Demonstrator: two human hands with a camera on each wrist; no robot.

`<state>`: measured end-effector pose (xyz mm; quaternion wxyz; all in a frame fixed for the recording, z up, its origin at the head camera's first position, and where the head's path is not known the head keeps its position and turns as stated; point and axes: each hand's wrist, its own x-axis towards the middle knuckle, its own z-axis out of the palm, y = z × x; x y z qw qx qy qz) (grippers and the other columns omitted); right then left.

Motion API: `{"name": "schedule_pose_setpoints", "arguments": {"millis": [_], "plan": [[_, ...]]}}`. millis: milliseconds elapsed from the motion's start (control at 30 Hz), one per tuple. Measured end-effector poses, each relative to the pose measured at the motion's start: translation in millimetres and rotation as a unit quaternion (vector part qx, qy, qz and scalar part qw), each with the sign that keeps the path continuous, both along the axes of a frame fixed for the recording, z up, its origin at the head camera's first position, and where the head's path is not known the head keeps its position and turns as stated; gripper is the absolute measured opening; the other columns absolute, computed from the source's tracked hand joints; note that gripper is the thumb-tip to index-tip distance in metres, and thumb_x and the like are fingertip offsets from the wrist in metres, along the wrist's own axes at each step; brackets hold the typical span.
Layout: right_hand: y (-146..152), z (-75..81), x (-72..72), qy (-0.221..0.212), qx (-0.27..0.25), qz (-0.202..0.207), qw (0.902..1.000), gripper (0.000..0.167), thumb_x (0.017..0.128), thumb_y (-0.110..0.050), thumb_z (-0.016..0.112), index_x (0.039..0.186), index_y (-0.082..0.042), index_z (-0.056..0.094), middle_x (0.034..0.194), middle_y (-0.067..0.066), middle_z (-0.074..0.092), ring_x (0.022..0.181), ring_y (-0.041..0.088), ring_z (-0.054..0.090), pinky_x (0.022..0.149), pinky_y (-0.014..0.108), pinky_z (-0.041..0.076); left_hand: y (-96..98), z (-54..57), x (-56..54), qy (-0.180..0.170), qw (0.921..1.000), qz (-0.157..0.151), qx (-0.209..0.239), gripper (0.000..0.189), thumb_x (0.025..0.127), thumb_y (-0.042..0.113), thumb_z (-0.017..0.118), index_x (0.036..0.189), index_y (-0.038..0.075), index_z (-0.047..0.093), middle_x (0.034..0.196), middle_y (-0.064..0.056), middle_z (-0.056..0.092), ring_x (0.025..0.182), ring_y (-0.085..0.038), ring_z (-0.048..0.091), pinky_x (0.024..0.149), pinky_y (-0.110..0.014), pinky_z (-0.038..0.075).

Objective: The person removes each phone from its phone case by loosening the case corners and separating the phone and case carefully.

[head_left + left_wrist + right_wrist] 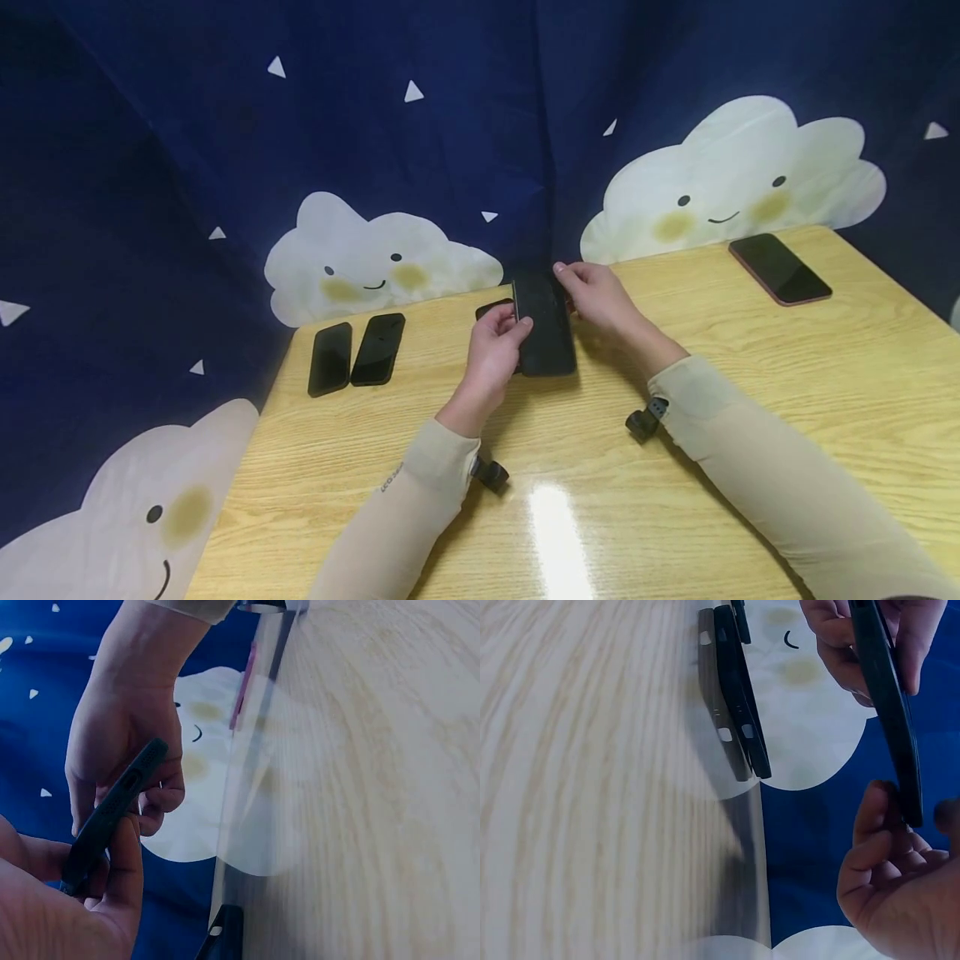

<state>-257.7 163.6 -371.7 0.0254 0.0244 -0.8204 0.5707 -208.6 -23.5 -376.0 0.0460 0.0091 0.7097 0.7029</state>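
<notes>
My left hand (pixel 495 354) grips a dark phone (pixel 546 333) by its left long edge, thumb on the face toward me, fingers behind. The phone is held above the table, and its short end with a port slot faces the left wrist view. My right hand (pixel 900 892) is at the phone's other side, by its upper right corner. Its bent fingers touch or nearly touch the edge, and the thumb stands a little apart from it. Behind the left hand, another dark phone (pixel 487 307) lies mostly hidden on the table.
Two dark phones, one (pixel 330 359) beside another (pixel 378 349), lie at the table's left. A red-edged phone (pixel 780 268) lies at the far right. A blue curtain (pixel 450 150) with clouds hangs behind the wooden table (pixel 600 517).
</notes>
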Motion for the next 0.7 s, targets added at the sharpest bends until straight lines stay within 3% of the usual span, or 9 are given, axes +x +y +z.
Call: {"name": "schedule_pose_setpoints", "arguments": {"millis": [233,433,700], "plan": [[0.6,-1.7,-0.4,-0.009,-0.009,-0.002,0.9999,0.045,0.110,-0.042,0.046,0.098,-0.003,0.065,0.060,-0.007,0.043,0.050,0.009,0.040,0.047,0.027,0.036,-1.2,-2.8,-0.1,-0.015,0.9992,-0.029,0.024,0.028,0.103,0.014,0.064,0.130,0.005,0.064,0.105,-0.006,0.070,0.087,-0.015,0.069,0.068,-0.028,0.058],[2.3,1.0,0.0,-0.010,-0.017,-0.004,0.9998,0.046,0.110,-0.042,0.046,0.090,-0.004,0.061,0.061,-0.008,0.043,0.052,0.010,0.040,0.049,0.027,0.036,-0.6,-3.2,-1.9,-0.017,0.9982,-0.045,0.034,0.033,0.103,0.015,0.064,0.134,0.004,0.062,0.111,-0.009,0.070,0.090,-0.016,0.070,0.069,-0.029,0.059],[-0.1,3.2,1.8,-0.025,-0.029,-0.007,0.9992,0.047,0.110,-0.043,0.045,0.098,-0.003,0.064,0.072,-0.003,0.050,0.064,0.012,0.047,0.057,0.027,0.041,-2.4,-3.8,-1.2,-0.020,0.9980,-0.048,0.036,0.034,0.104,0.015,0.064,0.136,0.005,0.061,0.114,-0.010,0.070,0.092,-0.017,0.071,0.070,-0.029,0.060]]}}
